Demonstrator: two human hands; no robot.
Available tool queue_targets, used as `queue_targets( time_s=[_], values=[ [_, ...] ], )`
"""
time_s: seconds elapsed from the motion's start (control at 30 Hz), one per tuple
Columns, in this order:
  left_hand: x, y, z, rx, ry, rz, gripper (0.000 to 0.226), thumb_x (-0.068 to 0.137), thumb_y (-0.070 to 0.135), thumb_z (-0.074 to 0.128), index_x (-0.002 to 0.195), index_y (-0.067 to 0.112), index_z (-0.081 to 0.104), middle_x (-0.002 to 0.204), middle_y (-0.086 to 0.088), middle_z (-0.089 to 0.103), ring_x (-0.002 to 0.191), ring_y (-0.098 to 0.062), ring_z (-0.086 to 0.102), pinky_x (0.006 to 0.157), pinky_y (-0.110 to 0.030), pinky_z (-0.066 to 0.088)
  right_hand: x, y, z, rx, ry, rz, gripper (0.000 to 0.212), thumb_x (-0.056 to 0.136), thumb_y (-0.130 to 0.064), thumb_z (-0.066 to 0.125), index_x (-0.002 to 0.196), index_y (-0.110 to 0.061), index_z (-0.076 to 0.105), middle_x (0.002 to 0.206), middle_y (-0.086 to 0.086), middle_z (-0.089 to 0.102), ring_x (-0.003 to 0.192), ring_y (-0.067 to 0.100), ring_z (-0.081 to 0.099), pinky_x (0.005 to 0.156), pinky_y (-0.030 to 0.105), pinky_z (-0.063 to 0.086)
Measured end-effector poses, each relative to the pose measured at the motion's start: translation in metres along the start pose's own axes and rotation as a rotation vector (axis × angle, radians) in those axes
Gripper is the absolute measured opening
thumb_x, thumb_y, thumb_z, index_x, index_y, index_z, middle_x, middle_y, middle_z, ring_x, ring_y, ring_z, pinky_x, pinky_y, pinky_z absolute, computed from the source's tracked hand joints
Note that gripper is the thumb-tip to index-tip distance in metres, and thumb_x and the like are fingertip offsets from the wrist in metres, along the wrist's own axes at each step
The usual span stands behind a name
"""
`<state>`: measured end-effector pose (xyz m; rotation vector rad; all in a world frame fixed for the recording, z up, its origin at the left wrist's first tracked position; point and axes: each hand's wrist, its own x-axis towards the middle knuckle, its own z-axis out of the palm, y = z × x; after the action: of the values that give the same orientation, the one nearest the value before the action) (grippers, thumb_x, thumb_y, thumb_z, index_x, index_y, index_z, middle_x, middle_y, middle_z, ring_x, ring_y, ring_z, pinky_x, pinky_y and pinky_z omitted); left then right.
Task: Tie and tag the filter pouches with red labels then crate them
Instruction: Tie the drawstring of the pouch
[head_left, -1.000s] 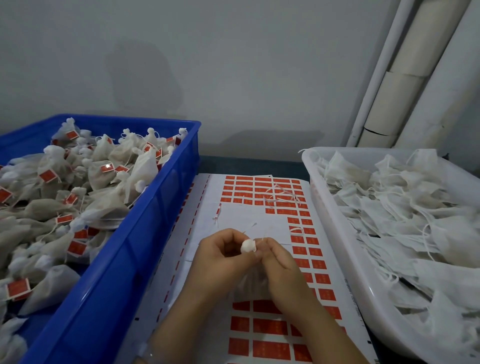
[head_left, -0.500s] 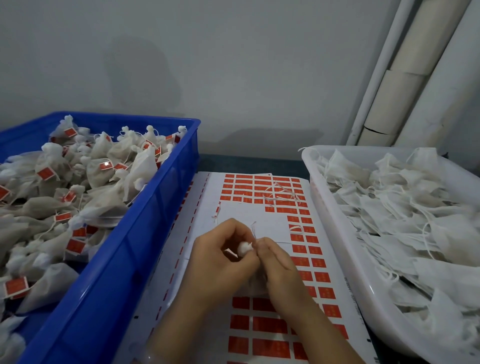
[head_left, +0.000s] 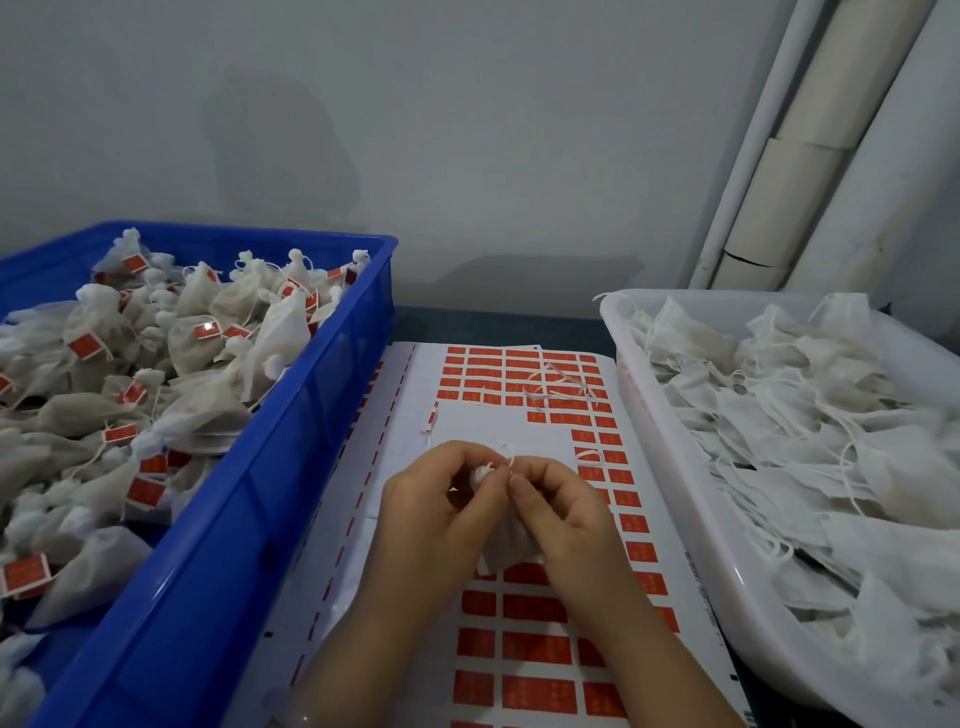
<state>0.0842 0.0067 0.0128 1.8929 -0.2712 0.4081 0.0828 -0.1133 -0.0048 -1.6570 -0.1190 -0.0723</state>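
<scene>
Fingers (head_left: 452, 462): curled in tight on both sides, tips almost meeting. The left hand (head_left: 431, 499) grips the bunched neck of the pouch (head_left: 506, 545), and the right hand (head_left: 561, 512) pinches the string (head_left: 508, 457) right at that neck.
Pouch: up between the two hands, its white gathered top poking out above the fingertips and its body hanging below the palms, over the label sheet (head_left: 519, 644).
String: a small loop curls up just above the right thumb; where its free end runs I cannot tell.
Step, as I read it: the tie is being cinched, and there's no red tag on this one yet.
Doing it well: the left hand holds the gather firm so it can't spring open. The right draws the string snug and close to the neck, in short pulls and never a yank on cord that thin.
Next up, likely: the red labels lie right beneath the wrists, an easy peel.
Blue crate (head_left: 208, 545): on the left, heaped with tied and tagged pouches, so that's the destination.
White tub (head_left: 727, 571): on the right, full of flat untied ones.
</scene>
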Motion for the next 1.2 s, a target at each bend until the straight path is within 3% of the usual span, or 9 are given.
queue_targets(
  time_s=[0.1, 0.3, 0.43, 0.57, 0.83, 0.97, 1.1, 1.2],
  values=[
    [0.0, 0.001, 0.003, -0.044, -0.003, -0.047, 0.021, 0.087, 0.015, 0.059, 0.076, 0.033, 0.059, 0.076, 0.028, 0.062, 0.078, 0.006, 0.059, 0.058, -0.004, 0.045, 0.0, 0.0, 0.002, -0.047, 0.016, -0.052, 0.011, 0.093, -0.029, 0.047, 0.092, -0.028, 0.058, 0.085, -0.019, 0.063, 0.085, -0.004, 0.06, 0.069, 0.012, 0.051],
    [0.0, 0.0, 0.005, -0.083, 0.084, -0.052, 0.027, 0.084, 0.003, 0.06, 0.075, 0.029, 0.06, 0.075, 0.021, 0.063, 0.077, 0.0, 0.061, 0.057, -0.007, 0.047, -0.004, 0.003, 0.008, -0.227, 0.041, -0.213, 0.009, 0.094, -0.025, 0.045, 0.087, -0.03, 0.049, 0.082, -0.018, 0.056, 0.084, -0.003, 0.057, 0.064, 0.008, 0.048],
    [0.0, 0.0, 0.0, 0.03, -0.011, 0.064, 0.033, 0.085, 0.005, 0.06, 0.077, 0.037, 0.058, 0.072, 0.02, 0.062, 0.082, 0.002, 0.06, 0.063, -0.006, 0.048, -0.004, 0.005, 0.009, -0.208, 0.069, -0.205, 0.009, 0.093, -0.029, 0.043, 0.087, -0.031, 0.049, 0.083, -0.017, 0.056, 0.083, -0.003, 0.057, 0.064, 0.007, 0.047],
    [0.002, -0.003, -0.004, 0.161, -0.099, 0.147, 0.019, 0.087, 0.013, 0.059, 0.086, 0.032, 0.058, 0.082, 0.024, 0.057, 0.089, 0.01, 0.055, 0.068, -0.001, 0.044, -0.004, 0.007, 0.01, -0.195, 0.103, -0.197, 0.021, 0.083, -0.047, 0.035, 0.088, -0.031, 0.048, 0.084, -0.018, 0.056, 0.084, -0.005, 0.057, 0.065, 0.006, 0.047],
    [0.006, -0.01, -0.009, 0.33, -0.175, 0.13, 0.016, 0.089, 0.021, 0.058, 0.091, 0.034, 0.05, 0.087, 0.028, 0.046, 0.081, 0.002, 0.053, 0.071, 0.0, 0.041, -0.002, 0.009, 0.009, -0.354, 0.107, -0.217, 0.019, 0.081, -0.05, 0.031, 0.086, -0.035, 0.042, 0.084, -0.023, 0.051, 0.088, -0.013, 0.05, 0.068, 0.0, 0.042],
    [0.005, -0.009, -0.01, 0.385, -0.15, 0.118, 0.016, 0.086, 0.025, 0.062, 0.087, 0.035, 0.049, 0.08, 0.031, 0.043, 0.073, 0.004, 0.052, 0.066, 0.002, 0.04, -0.002, 0.009, 0.008, -0.391, 0.083, -0.23, 0.008, 0.092, -0.036, 0.04, 0.084, -0.035, 0.042, 0.083, -0.022, 0.05, 0.087, -0.013, 0.05, 0.066, 0.0, 0.042],
    [0.004, -0.006, -0.009, 0.357, -0.08, 0.142, 0.019, 0.083, 0.017, 0.066, 0.084, 0.031, 0.054, 0.077, 0.032, 0.045, 0.067, 0.004, 0.054, 0.07, 0.003, 0.04, 0.0, 0.007, 0.007, -0.374, 0.107, -0.285, 0.014, 0.092, -0.027, 0.051, 0.085, -0.038, 0.045, 0.086, -0.025, 0.052, 0.091, -0.011, 0.051, 0.07, 0.0, 0.042],
    [0.003, -0.005, -0.007, 0.198, -0.018, 0.057, 0.021, 0.085, 0.014, 0.063, 0.077, 0.032, 0.057, 0.072, 0.026, 0.057, 0.078, 0.004, 0.059, 0.067, 0.0, 0.043, -0.001, 0.008, 0.006, -0.368, 0.123, -0.326, 0.019, 0.089, -0.025, 0.057, 0.085, -0.04, 0.047, 0.086, -0.027, 0.053, 0.093, -0.008, 0.053, 0.072, 0.002, 0.043]
  ],
)
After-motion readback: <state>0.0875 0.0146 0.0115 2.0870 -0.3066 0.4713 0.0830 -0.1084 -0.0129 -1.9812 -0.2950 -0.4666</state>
